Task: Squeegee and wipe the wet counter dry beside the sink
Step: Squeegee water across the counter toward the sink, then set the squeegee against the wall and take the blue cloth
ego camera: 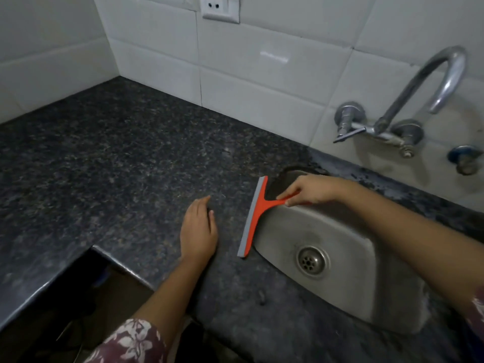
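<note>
An orange squeegee [255, 216] with a grey rubber blade lies along the left rim of the steel sink [340, 258], its blade edge resting on the dark speckled granite counter [117, 166]. My right hand [309, 189] reaches over the sink and pinches the squeegee's short orange handle. My left hand [199, 229] rests flat on the counter just left of the blade, fingers together, holding nothing. No cloth is in view.
A chrome wall tap [408, 100] arches over the sink's far right side. White tiles and a wall socket [220, 7] stand behind. The counter's front edge [117, 260] steps back at lower left, above a dark opening.
</note>
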